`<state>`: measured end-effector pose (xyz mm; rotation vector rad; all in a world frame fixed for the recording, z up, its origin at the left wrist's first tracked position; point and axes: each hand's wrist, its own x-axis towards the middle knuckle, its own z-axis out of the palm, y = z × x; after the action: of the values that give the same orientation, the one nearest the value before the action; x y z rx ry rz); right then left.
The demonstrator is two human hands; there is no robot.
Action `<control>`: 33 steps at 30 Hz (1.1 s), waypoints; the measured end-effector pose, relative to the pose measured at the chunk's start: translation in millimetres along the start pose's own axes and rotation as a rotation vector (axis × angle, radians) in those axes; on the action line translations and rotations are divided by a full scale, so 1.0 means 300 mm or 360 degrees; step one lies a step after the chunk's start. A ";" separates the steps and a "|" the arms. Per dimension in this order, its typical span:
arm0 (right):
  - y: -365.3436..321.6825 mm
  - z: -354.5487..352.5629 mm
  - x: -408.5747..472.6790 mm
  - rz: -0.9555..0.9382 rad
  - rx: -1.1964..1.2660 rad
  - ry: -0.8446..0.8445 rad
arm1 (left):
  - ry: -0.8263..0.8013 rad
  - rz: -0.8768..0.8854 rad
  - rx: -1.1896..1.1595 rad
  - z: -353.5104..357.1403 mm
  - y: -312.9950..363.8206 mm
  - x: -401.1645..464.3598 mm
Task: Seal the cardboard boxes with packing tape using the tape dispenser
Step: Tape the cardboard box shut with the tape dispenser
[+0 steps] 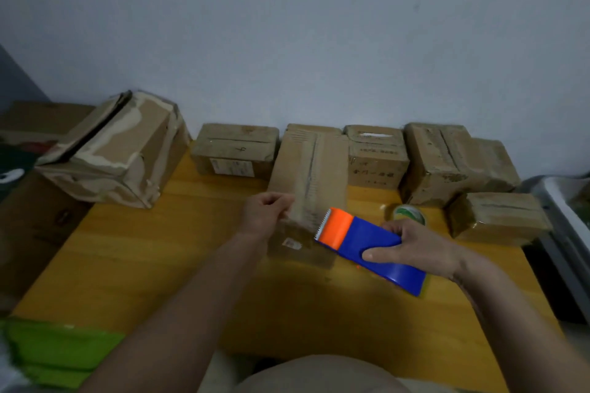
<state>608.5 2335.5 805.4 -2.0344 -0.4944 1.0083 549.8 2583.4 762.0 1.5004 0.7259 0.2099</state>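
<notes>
— What can't you make out?

— The box (306, 188) I'm working on is smeared with blur, and my left hand (265, 214) covers its near left corner. The small label (292, 243) on its front is unreadable.

— And the dispenser?

— My right hand (415, 249) hides the back of the tape dispenser (367, 246), and the dispenser covers the box's right corner. The tape roll (410, 214) behind my fingers shows only its top.

— Anything else?

— Printing on the rear boxes (376, 156) is too blurred to read. The brown carton (35, 124) runs off the left edge.
</notes>
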 end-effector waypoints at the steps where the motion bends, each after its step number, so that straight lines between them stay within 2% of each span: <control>1: -0.002 -0.003 -0.001 -0.0002 -0.0032 -0.0004 | 0.0007 0.0029 0.0059 -0.027 -0.003 0.005; 4: -0.031 -0.001 0.010 0.0002 -0.0072 -0.0025 | 0.0020 0.0143 0.0201 -0.072 -0.018 0.002; 10: -0.114 0.026 0.066 0.0031 -0.0281 -0.0019 | 0.0441 0.0317 0.0457 -0.087 -0.109 -0.034; 13: -0.161 0.034 0.108 0.0073 -0.0434 0.0071 | 0.0627 0.0336 0.0624 -0.090 -0.137 -0.023; 17: -0.229 0.046 0.166 0.0109 -0.0590 0.0135 | 0.0705 0.0270 0.0819 -0.102 -0.174 0.019; 22: -0.272 0.081 0.246 0.0259 -0.0801 0.0165 | 0.0715 0.0136 0.0934 -0.117 -0.197 0.070; 30: -0.313 0.129 0.299 0.0448 -0.1018 0.0222 | 0.0485 -0.0003 0.0709 -0.115 -0.238 0.101; 33: -0.320 0.136 0.308 0.0474 -0.1011 0.0201 | 0.0400 -0.0019 0.0857 -0.097 -0.252 0.093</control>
<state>632.6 2471.9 822.0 -2.7852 -0.4946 0.9611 532.5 2615.5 684.5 2.0017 1.0490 0.2055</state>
